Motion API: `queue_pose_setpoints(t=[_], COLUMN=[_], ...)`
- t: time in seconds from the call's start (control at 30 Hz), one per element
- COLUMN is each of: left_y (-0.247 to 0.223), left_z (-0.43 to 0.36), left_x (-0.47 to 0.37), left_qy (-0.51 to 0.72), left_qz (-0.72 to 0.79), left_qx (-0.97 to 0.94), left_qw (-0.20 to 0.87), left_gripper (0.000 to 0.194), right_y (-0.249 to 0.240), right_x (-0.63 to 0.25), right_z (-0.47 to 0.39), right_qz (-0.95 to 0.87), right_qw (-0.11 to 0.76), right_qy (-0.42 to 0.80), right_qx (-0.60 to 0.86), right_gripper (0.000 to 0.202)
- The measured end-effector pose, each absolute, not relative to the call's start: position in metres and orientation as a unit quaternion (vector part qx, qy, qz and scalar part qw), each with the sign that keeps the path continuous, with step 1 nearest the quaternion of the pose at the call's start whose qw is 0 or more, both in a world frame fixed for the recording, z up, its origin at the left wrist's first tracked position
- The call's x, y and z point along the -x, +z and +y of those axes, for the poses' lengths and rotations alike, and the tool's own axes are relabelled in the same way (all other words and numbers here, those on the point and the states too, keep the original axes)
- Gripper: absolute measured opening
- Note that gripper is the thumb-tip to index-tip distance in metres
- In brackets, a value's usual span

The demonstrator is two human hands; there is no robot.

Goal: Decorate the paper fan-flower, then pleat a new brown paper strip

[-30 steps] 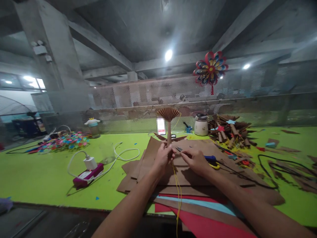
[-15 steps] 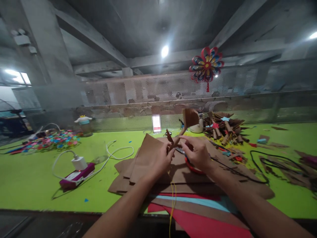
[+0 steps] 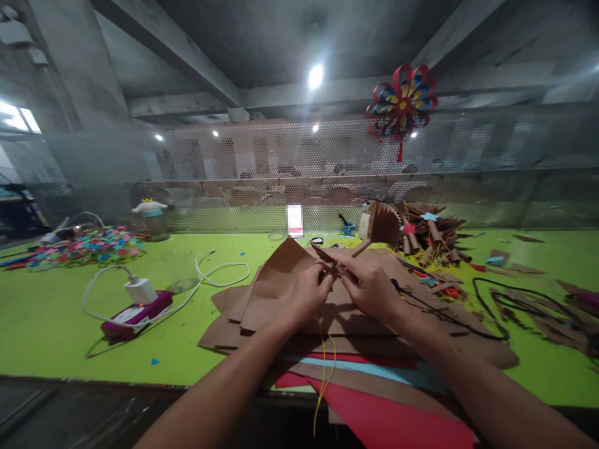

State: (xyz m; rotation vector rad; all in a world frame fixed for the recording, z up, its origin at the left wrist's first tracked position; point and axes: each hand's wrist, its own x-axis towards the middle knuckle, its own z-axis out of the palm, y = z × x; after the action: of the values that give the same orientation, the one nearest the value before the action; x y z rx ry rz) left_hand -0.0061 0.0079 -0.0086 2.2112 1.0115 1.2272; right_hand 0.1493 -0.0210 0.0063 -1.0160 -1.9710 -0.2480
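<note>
Close together above a stack of brown paper sheets [image 3: 276, 287], both hands pinch a brown paper craft piece [image 3: 384, 224]. It has a thin rolled stem and a fringed, fan-like end that reaches up to the right. My left hand [image 3: 309, 292] is closed on its lower end, near a small pointed brown flap. The thumb and fingers of my right hand [image 3: 372, 287] are closed on the same piece, almost touching the left fingertips. Yellow string [image 3: 322, 368] hangs below the left hand past the table edge. The exact grip point is hidden by the fingers.
Finished brown paper pieces with stars [image 3: 433, 231] lie in a pile at right. A black cable [image 3: 486, 312] curls nearby. At left are a purple power strip [image 3: 135, 315], a white cable [image 3: 201, 293] and colourful paper stars [image 3: 103, 246]. Red paper [image 3: 393, 405] overhangs the front edge.
The craft piece has tipped down to the right, its fringed end lower. Red-handled scissors visible by the right hand before no longer show. The right hand has moved closer to the left.
</note>
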Motion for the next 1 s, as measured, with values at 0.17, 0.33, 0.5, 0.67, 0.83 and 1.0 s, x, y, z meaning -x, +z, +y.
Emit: queue_pose_setpoints(t=[0.17, 0.33, 0.5, 0.67, 0.83, 1.0], left_y=[-0.007, -0.005, -0.007, -0.005, -0.002, -0.005], left_z=[0.01, 0.009, 0.01, 0.012, 0.008, 0.011], left_x=[0.007, 0.007, 0.007, 0.005, 0.004, 0.005], left_qy=[0.441, 0.432, 0.433, 0.435, 0.449, 0.466], left_qz=[0.385, 0.395, 0.391, 0.404, 0.422, 0.428], left_qx=[-0.79, -0.79, -0.786, -0.767, -0.739, -0.729], left_qw=[0.183, 0.184, 0.204, 0.243, 0.272, 0.262], left_gripper=[0.017, 0.02, 0.022, 0.024, 0.026, 0.024], right_y=[0.005, 0.005, 0.004, 0.005, 0.008, 0.006], right_x=[-0.145, -0.143, -0.144, -0.143, -0.14, -0.138], right_z=[-0.024, -0.025, -0.022, -0.022, -0.025, -0.026], right_qz=[-0.796, -0.79, -0.783, -0.787, -0.788, -0.787], right_qw=[0.413, 0.408, 0.406, 0.388, 0.376, 0.372], right_qy=[-0.115, -0.087, -0.078, -0.084, -0.087, -0.078], right_qx=[0.428, 0.45, 0.464, 0.473, 0.481, 0.487], right_gripper=[0.037, 0.035, 0.031, 0.031, 0.034, 0.038])
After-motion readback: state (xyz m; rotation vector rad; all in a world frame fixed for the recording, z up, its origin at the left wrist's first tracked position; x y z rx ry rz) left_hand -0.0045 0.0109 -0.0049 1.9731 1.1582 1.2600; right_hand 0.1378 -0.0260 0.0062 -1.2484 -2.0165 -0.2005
